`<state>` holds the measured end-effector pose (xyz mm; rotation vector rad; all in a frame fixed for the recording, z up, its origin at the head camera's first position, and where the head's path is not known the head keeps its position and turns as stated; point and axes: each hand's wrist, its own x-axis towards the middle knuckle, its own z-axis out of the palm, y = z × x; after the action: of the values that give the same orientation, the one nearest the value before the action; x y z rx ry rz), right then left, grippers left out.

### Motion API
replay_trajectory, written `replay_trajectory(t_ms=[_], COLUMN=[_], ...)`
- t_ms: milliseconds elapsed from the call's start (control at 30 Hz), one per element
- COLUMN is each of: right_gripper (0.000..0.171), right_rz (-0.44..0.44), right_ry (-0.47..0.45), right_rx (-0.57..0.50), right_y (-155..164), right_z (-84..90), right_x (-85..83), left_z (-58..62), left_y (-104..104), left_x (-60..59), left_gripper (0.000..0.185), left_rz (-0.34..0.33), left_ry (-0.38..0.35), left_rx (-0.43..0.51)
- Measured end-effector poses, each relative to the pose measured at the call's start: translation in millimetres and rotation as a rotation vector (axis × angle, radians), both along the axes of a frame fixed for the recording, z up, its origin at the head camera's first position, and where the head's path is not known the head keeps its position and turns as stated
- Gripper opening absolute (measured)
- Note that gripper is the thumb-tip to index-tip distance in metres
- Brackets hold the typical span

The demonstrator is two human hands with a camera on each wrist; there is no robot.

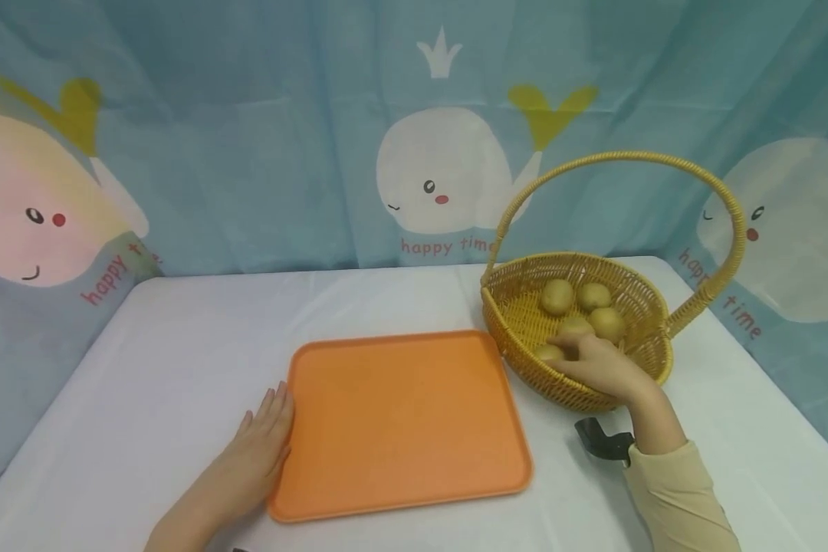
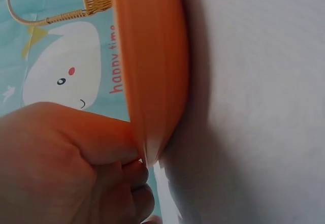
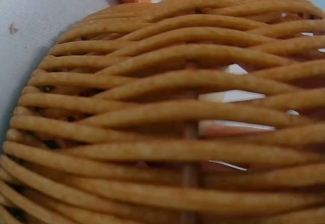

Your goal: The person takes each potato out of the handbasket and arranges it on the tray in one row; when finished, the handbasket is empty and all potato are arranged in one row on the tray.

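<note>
We count five brown potatoes in one woven yellow wicker basket (image 1: 517,314), our right hand (image 1: 603,366) gripping one potato (image 1: 550,353), left hand (image 1: 265,437) flat, holding nothing, against one orange plastic tray (image 1: 400,422).

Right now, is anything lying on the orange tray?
No: in the head view the orange tray is bare, and the potatoes all sit in the wicker basket.

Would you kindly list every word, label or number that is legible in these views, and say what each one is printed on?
"happy time" in red, under the middle white whale on the curtain; the last letter is hidden behind the basket handle.
"happy t...", under the pink whale on the left of the curtain; the end is too blurred to read.
"...time", beside the right whale; its first word is cut off.
"happ", sideways on the curtain in the left wrist view.
The tray and basket carry no text.
</note>
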<state>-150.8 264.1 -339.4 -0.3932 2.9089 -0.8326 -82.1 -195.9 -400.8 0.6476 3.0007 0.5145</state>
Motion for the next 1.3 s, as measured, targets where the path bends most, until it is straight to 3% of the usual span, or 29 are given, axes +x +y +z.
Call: replay_trajectory(t_ms=[400,567,933,1100,1300], right_gripper=[0.02,0.019,0.053,0.052,0.05], right_rz=[-0.019,-0.012,-0.128,-0.187,-0.184], right_ry=[0.084,0.135,0.104,0.175,0.203], right_rx=[-0.011,-0.034,-0.224,-0.271,-0.366], right_y=[-2.1,-3.0,-6.8,-13.2,-23.4], right_z=[-2.4,-1.8,8.2,19.5,27.3], right_x=[-1.6,-1.9,2.6,6.7,11.1], left_z=[3.5,1.6,3.5,4.2,3.5], left_y=[-0.6,-1.5,-4.0,-4.3,-3.4], left_x=[-0.9,-0.9,1.5,2.3,1.3], left_gripper=[0.059,0.059,0.06,0.06,0.061], left_rz=[-0.004,-0.001,0.008,0.013,0.012], left_ry=[-0.013,-0.02,-0.07,-0.08,-0.097], left_rx=[0.006,0.008,0.043,0.048,0.079])
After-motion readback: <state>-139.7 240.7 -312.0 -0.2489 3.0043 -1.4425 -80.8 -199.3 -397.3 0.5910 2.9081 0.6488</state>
